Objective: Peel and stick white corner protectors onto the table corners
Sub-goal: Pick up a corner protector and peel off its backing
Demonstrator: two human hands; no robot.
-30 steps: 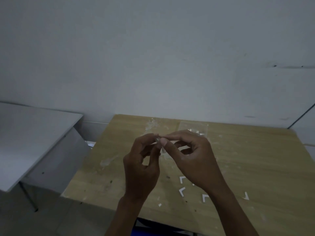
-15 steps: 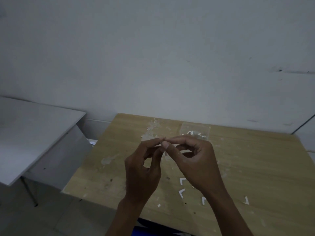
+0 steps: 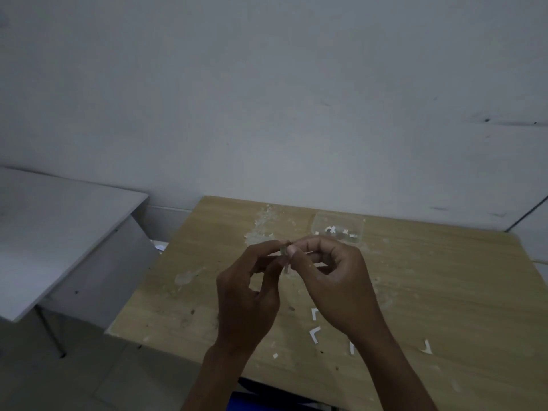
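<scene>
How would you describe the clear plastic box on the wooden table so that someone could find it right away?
Start at the wooden table against the grey wall and look along its far edge. The clear plastic box sits there, just beyond the hands, right of a patch of pale scraps. It is the only container on the table, see-through, with small white pieces inside.

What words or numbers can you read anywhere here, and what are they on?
None: no word, number or label shows.
The wooden table, the clear tub, the white L-shaped bits and the wall bear no print.
The small piece pinched by the left hand and right hand is too small and dim to tell.
</scene>
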